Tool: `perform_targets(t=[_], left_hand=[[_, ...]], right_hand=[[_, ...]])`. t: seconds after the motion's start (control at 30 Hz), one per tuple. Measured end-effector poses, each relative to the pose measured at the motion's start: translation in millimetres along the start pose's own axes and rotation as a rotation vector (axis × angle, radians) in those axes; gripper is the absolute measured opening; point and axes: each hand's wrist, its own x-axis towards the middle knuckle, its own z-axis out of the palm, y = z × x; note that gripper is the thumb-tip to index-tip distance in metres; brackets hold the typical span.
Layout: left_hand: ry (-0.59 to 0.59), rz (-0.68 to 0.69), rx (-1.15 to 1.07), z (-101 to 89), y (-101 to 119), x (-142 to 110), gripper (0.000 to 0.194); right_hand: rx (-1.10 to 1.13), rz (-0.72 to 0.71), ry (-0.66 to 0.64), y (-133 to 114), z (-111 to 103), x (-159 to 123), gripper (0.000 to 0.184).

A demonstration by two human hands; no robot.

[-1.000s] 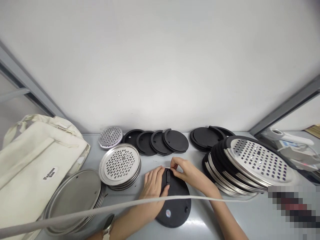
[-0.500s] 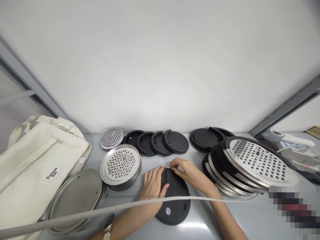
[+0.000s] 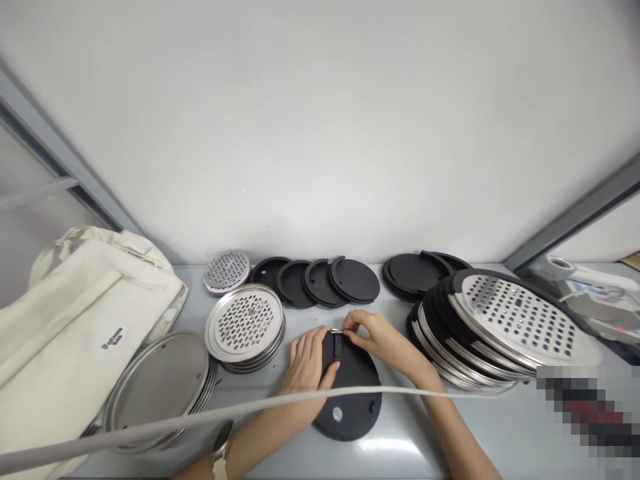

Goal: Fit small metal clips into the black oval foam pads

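Basically, all the work's at one black disc (image 3: 353,400), flat on the table (image 3: 505,440) at bottom centre, btwn both hands. L hand (image 3: 306,363) lies along its left side, fingers together & pointing up to the top edge, thumb spread across to the low end of a black strap (image 3: 337,348); can't tell if it's truly gripping or only pressing. R hand (image 3: 371,333) is pinched, thumb & index closed on a tiny metal bit (image 3: 336,331) at the disc's top edge, just above the strap (too small to say exactly what it is). Lower on the disc: a round sticker (image 3: 337,414) plus a small black knob (image 3: 371,406) near the right rim. L wrist has a watch (image 3: 221,443) w/ pale band.

A pale cord (image 3: 240,410) runs across the view, in front of disc & forearms. Behind the hands, by the wall (image 3: 320,133), four black lids (image 3: 356,280) overlap in a row, w/ another black pile (image 3: 415,273) to their right. Left of L hand: a grater stack (image 3: 245,323), a smaller grater (image 3: 227,272) behind it, then steel plates (image 3: 157,380) nearer the front, next to a cream bag (image 3: 65,360) at far left. Right of R hand, a big stack (image 3: 520,320) of black & steel rounds leans over, perforated plate on top.
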Motion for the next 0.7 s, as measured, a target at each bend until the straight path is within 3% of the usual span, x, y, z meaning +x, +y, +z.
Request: perform_targets(t=[0.37,0.53,0.7], left_hand=[[-0.069,0.024,-0.219,-22.8,3,36,0.026],[-0.059,-0.002,-0.392,-14.4,3,58,0.017],[-0.015,-0.059,-0.485,-6.8,-1,61,0.015]], right_hand=[[-0.009,-0.016,-0.009,7,1,0,0.008],[-0.017,-0.02,-0.011,10,2,1,0.007],[-0.043,-0.008,-0.021,11,4,1,0.008]])
